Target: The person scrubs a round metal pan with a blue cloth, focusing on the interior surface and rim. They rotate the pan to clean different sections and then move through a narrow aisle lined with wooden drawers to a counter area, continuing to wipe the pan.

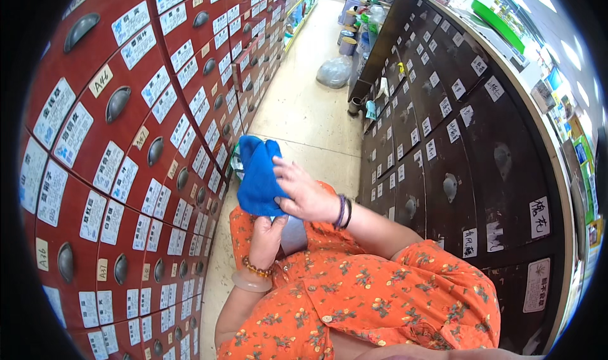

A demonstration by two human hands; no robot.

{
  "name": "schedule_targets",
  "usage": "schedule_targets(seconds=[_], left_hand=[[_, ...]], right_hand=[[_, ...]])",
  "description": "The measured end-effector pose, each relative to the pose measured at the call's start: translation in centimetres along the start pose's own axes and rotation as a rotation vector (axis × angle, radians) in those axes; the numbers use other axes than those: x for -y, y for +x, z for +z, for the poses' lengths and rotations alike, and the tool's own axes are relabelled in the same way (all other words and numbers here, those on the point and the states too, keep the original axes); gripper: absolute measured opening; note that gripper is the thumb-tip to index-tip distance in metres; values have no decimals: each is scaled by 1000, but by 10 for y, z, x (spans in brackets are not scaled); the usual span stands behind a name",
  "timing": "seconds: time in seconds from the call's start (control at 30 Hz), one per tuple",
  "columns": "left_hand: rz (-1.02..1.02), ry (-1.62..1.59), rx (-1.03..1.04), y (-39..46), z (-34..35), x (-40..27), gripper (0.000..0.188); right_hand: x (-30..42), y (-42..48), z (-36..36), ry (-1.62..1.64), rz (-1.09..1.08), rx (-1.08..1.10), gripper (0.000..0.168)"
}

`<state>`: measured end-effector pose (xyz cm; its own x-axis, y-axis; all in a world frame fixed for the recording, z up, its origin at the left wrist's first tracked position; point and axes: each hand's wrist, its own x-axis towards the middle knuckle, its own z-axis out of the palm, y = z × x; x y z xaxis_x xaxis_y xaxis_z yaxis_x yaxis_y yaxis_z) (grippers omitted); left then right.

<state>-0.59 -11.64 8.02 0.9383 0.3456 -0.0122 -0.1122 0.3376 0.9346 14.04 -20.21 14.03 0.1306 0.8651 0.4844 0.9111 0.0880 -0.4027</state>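
Note:
A blue cloth, folded with a few loose creases, lies in front of my body above my lap. My left hand grips its near edge, the thumb on top and the fingers hidden underneath. Over the cloth's right side rests my right hand, its fingers spread and slightly blurred. A smooth grey object shows partly behind my left hand; what it is cannot be told. Beyond the cloth's far left edge peeks a green and white item, mostly covered.
Red drawer cabinets with cup pulls and written labels line my left. A dark wooden drawer cabinet stands close on my right. Along the narrow tiled floor ahead sit a clear plastic bag and several lidded tubs.

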Motion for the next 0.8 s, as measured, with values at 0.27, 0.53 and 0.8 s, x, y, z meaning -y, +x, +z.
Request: schedule_targets(seconds=[0.27,0.53,0.8], left_hand=[[0,-128,12,-14,17,-14,34],[27,-38,46,-25,19,-13,25],[104,-212,-362,-21,-10,-6,45]], right_hand=[[-34,18,14,35,122,78,42],[-119,50,52,1147,558,49,42],[-61,-79,171,1123,564,18,62]])
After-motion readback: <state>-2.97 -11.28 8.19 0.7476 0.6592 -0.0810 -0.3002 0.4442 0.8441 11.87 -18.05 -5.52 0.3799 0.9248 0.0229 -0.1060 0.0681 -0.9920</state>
